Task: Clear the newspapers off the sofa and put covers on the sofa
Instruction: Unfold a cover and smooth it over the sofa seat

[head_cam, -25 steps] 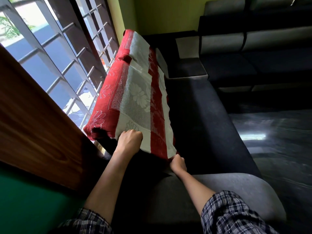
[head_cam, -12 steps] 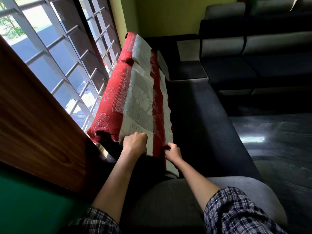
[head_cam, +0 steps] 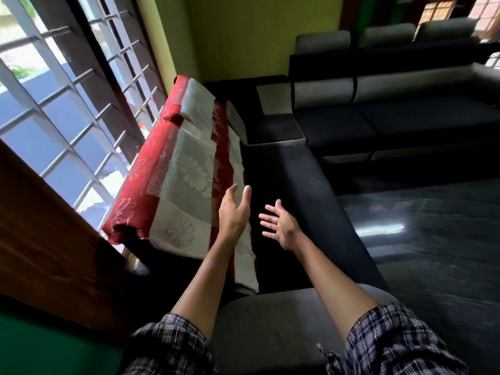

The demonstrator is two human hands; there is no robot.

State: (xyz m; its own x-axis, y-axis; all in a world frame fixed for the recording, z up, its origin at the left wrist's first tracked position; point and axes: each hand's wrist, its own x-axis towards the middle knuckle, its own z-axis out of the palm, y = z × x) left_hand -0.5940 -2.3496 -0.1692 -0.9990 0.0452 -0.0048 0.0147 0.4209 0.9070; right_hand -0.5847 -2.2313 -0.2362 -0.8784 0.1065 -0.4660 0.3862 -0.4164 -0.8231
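Released from the red cover, your left hand and right hand hover, grips apart, over the dark sofa.

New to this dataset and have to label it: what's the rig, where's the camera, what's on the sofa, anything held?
No machine here: a person works with two bare hands. Every picture comes from one wide-angle camera worn on the head, looking forward and down. The arms in checked sleeves are the wearer's own. A red and white floral cover lies draped over the backrest of the dark sofa beside the barred window. No newspapers show on the seat. The left hand and the right hand hover near the cover's lower edge, both open, holding nothing. A second sofa stands along the far wall.
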